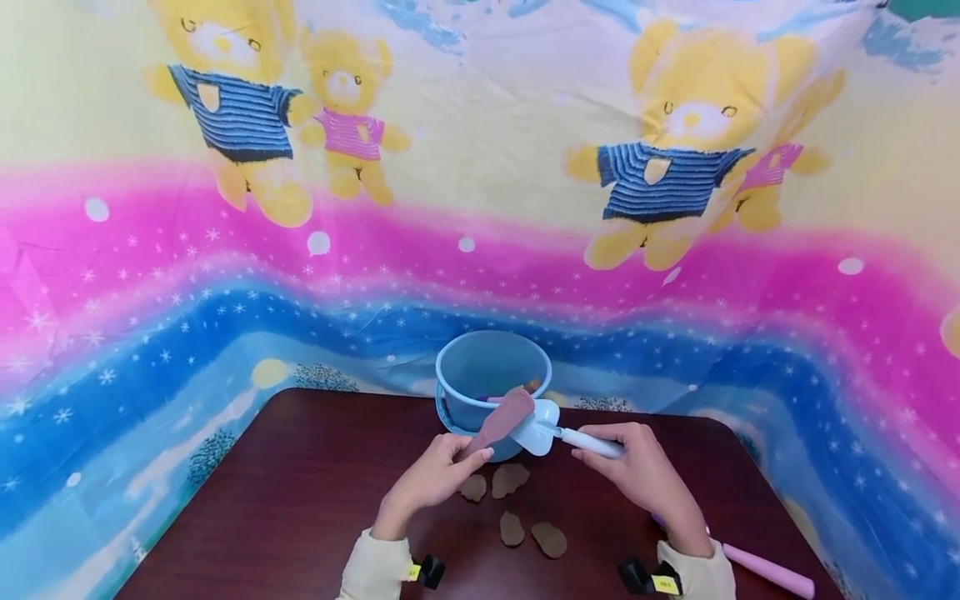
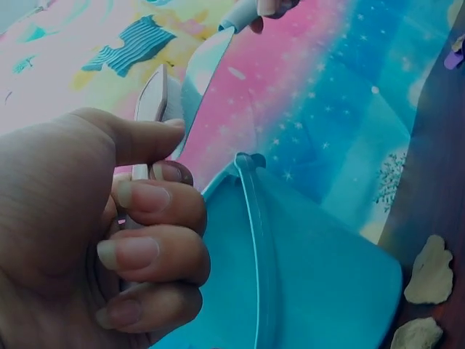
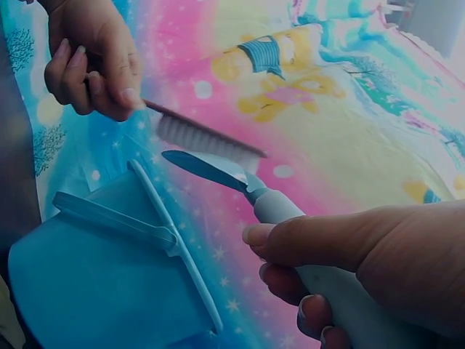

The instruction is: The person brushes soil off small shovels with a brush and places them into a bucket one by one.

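My left hand (image 1: 437, 471) grips a pink brush (image 1: 508, 417) by its handle, thumb along it and fingers curled under. Its white bristles (image 3: 196, 134) face down at the blade of a small shovel (image 1: 537, 429), close over it. My right hand (image 1: 637, 467) holds that pale blue shovel by its whitish handle (image 3: 280, 207). Both tools are up by the front rim of a blue bucket (image 1: 468, 408), whose handle (image 2: 254, 240) hangs down its side. Something brownish and something pinkish show inside the bucket; the rest of its inside is hidden.
Several flat brown pieces (image 1: 550, 540) lie on the dark wooden table (image 1: 247, 500) in front of the bucket. A pink-handled tool (image 1: 768, 570) lies at the right, partly behind my right forearm. A printed teddy-bear cloth (image 1: 480, 167) hangs around the table's back and sides.
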A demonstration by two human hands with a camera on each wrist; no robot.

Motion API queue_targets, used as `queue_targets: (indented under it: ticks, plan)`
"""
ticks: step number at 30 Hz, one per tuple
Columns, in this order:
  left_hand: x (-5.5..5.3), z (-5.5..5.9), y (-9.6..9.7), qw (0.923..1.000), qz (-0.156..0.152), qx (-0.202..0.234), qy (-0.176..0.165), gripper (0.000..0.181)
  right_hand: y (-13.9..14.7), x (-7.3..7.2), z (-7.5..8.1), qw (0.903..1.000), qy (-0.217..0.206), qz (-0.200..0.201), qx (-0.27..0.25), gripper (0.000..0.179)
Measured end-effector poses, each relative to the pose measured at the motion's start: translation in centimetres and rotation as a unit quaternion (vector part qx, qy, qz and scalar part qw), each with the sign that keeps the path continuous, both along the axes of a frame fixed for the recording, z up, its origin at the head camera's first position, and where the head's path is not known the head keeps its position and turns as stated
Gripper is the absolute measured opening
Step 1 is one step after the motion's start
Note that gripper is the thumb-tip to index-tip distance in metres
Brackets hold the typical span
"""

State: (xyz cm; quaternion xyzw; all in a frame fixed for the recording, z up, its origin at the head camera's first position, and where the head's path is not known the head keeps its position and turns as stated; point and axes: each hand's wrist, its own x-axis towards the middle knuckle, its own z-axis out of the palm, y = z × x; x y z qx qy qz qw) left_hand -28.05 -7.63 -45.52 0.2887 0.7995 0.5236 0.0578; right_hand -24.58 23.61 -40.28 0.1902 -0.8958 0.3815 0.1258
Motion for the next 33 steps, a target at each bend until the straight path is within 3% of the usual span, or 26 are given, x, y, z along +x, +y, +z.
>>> queue_targets:
  ticks: [8,13,19,26,33]
  plan:
    - [0.1,-0.5,0.6,0.9986,-0.033,0.029,-0.031,0.039,-0.6,-0.3,-1.1,0.9992,-0.017,0.035,0.007,0.019]
    - [0.1,-0.6,1.1,0.9976,-0.045,0.03,-0.043,0.04,-0.8,-0.6,-1.4,0.999,-0.018,0.038,0.012,0.017]
    - [0.5,-0.5,1.4,0.9939,-0.082,0.04,-0.061,0.039,-0.8,-0.6,-1.5,0.9986,-0.029,0.041,0.017,0.019]
    - [0.4,-0.5,1.5,0.9967,-0.072,0.011,-0.037,0.042,-0.2,-0.7,-1.3,0.9995,-0.003,0.029,0.016,0.021]
    - [0.2,-0.6,1.2,0.9973,-0.066,0.01,-0.031,0.041,0.8,-0.4,-0.7,0.9998,-0.002,0.021,-0.003,0.021]
